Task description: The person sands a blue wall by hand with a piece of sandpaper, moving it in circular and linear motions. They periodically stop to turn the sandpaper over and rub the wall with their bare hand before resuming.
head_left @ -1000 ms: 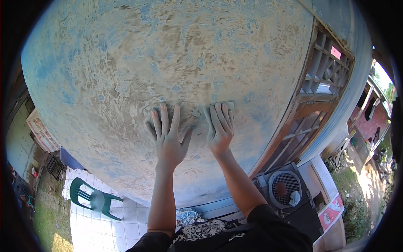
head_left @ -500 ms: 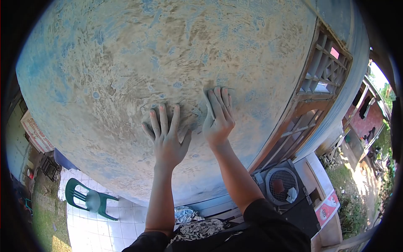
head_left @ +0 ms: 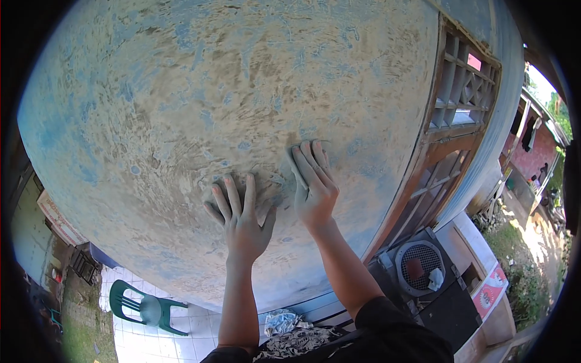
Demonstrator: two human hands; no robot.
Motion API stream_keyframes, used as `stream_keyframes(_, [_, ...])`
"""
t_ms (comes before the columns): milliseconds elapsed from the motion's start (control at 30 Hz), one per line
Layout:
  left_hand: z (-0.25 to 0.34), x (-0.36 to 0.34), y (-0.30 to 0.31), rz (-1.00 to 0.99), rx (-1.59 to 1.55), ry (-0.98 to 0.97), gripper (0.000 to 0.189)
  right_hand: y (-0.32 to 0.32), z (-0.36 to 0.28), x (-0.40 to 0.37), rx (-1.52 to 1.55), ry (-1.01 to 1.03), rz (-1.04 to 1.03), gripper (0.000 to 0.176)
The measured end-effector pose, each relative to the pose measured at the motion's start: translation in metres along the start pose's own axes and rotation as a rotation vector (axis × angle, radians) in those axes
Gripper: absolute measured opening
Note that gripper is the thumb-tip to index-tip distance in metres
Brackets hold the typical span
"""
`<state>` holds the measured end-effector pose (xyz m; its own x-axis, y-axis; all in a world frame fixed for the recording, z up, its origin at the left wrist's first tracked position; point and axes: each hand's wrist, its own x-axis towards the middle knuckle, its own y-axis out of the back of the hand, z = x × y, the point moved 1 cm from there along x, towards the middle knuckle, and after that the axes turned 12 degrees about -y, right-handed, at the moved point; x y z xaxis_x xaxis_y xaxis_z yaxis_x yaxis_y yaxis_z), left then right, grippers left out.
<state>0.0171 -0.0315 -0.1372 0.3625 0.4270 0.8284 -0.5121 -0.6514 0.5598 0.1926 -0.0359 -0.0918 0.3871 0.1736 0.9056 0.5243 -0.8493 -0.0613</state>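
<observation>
A large wall (head_left: 181,91) with patchy blue, grey and beige paint fills most of the head view. My left hand (head_left: 242,221) lies against it with fingers spread and holds nothing. To its right, my right hand (head_left: 315,181) presses against the wall, fingers together and slightly bent. A thin greyish edge shows beside and beyond its fingers, mostly hidden under the hand, and I cannot make out what it is. Grey dust coats both hands.
A wooden window frame (head_left: 423,157) borders the wall on the right. Below it are a speaker-like box with a round grille (head_left: 419,266) and a red-and-white panel (head_left: 491,293). A green plastic chair (head_left: 148,308) stands on white tiles at lower left, near a cardboard box (head_left: 60,218).
The whole view has shifted and tilted slightly. Both hands appear lower in the picture, still against the wall, with the left hand a little further from the right hand's fingertips.
</observation>
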Motion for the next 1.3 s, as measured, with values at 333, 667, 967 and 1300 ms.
stream_keyframes(333, [0.003,-0.003,-0.004,-0.037,0.02,0.026,0.086,-0.013,-0.015,0.016,0.023,0.013,0.092,0.031])
stream_keyframes(667, [0.003,-0.003,-0.004,-0.045,0.001,0.039,0.087,-0.017,-0.016,0.005,0.026,0.007,0.094,0.032])
stream_keyframes(967, [0.002,-0.003,-0.005,-0.014,-0.002,0.01,0.086,0.003,0.022,-0.042,-0.058,-0.029,0.032,0.031])
stream_keyframes(1300, [0.004,-0.001,-0.004,-0.025,-0.022,0.041,0.085,0.0,-0.002,0.011,-0.011,0.079,0.042,0.036])
